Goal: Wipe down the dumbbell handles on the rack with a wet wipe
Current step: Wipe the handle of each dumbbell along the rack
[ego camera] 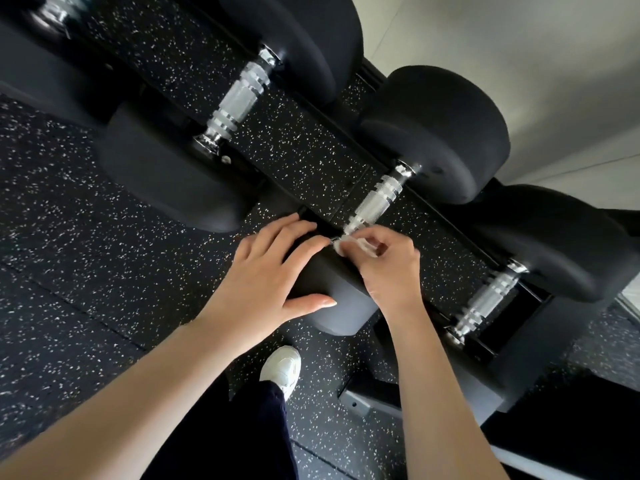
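Note:
Black dumbbells lie side by side on a black rack [491,336], each with a chrome knurled handle. My right hand [384,265] pinches a small white wet wipe [349,244] against the near end of the middle dumbbell's handle [375,200]. My left hand [273,271] lies flat on that dumbbell's near head [332,299], fingers spread over its top and thumb on its front face. The handle to the left [239,98] and the handle to the right [490,299] are untouched by either hand.
Black rubber floor with white speckles [86,271] lies under and in front of the rack. My white shoe [282,368] and dark trouser leg stand just below the hands. A pale wall [519,46] runs behind the rack. The rack's foot [367,400] juts out near the shoe.

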Available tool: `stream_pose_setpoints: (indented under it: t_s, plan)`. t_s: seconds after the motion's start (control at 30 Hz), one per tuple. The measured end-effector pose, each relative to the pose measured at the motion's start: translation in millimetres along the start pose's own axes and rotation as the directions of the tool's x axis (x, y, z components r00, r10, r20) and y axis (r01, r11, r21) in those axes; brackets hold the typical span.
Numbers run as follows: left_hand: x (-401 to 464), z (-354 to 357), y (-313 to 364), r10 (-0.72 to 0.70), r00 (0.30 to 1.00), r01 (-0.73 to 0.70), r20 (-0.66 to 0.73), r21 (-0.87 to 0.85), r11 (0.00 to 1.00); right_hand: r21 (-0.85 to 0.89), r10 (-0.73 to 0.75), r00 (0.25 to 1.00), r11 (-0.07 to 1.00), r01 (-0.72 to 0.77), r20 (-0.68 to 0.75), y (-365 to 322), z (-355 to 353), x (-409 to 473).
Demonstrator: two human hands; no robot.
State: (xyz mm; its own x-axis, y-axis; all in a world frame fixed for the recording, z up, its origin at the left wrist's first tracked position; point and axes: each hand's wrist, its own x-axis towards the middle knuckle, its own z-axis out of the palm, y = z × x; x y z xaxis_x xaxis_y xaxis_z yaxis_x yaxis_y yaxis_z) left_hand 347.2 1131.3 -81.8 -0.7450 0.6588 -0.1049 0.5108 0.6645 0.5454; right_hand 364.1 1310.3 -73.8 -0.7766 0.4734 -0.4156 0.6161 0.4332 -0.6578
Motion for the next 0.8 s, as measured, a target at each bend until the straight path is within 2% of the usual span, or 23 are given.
stream_pose_setpoints:
  t_s: [0.13,0.33,0.4,0.63,0.7,0.8]
  plan:
    - [-1.1,3.1,-1.6,0.008,0.999,-0.008,-0.038,-0.003,1.000,-0.155,-0.207,0.978,0.966,0.207,0.013,-19.5,7.6,10.2]
    - [-1.6,6.3,-3.5,0.006,0.997,-0.007,-0.072,-0.014,1.000,-0.409,-0.363,0.931,0.843,0.349,0.047,-17.5,12.2,17.2]
    - [-1.9,6.6,-3.8,0.009,0.997,-0.010,-0.072,-0.017,1.000,-0.404,-0.356,0.934,0.850,0.337,0.029,-15.1,9.2,17.1]
    - [-1.1,7.2,-4.9,0.011,0.997,-0.013,-0.072,-0.034,0.999,-0.418,-0.283,0.954,0.858,0.298,0.098,-18.1,6.8,16.7]
    - [-1.1,7.6,-4.7,0.008,0.997,-0.011,-0.073,-0.040,0.999,-0.485,-0.245,0.962,0.831,0.273,0.121,-20.7,8.0,18.6]
    - [-1.3,7.8,-4.0,0.002,0.997,-0.005,-0.072,-0.049,0.999,-0.622,-0.256,0.955,0.727,0.292,0.149,-27.4,11.2,22.9]
